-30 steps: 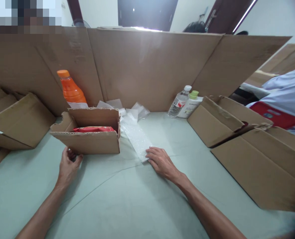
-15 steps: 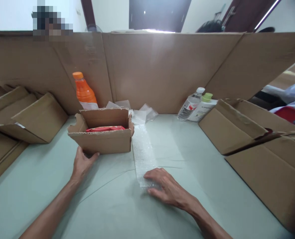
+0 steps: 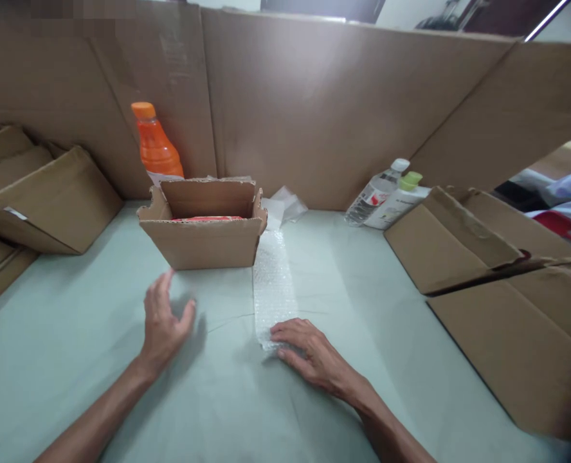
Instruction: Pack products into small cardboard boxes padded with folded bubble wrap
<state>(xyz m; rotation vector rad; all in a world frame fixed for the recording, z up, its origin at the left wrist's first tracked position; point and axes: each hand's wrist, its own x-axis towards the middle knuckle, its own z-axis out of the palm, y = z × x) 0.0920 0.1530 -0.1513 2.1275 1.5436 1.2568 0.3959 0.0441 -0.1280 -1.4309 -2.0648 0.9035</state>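
A small open cardboard box (image 3: 208, 247) stands on the table with a red item (image 3: 211, 218) low inside, most of it hidden by the front wall. My left hand (image 3: 166, 318) is just in front of the box's left corner, fingers spread and holding nothing. Beside the box, a strip of bubble wrap (image 3: 274, 276) runs toward me, its far end near some clear plastic pieces (image 3: 289, 204). The fingers of my right hand (image 3: 312, 354) rest on the strip's near right edge, with the thumb held apart from them.
An orange bottle (image 3: 157, 151) leans behind the box. At the back right, a clear water bottle (image 3: 375, 196) and a white bottle with a green cap (image 3: 395, 204) lean together. Cardboard boxes flank both sides, left (image 3: 58, 199) and right (image 3: 517, 341). A cardboard wall (image 3: 314, 109) closes the back.
My left hand has let go of the box's front left corner and drawn back toward me. My right hand stays at the bubble wrap. The view has tilted downward.
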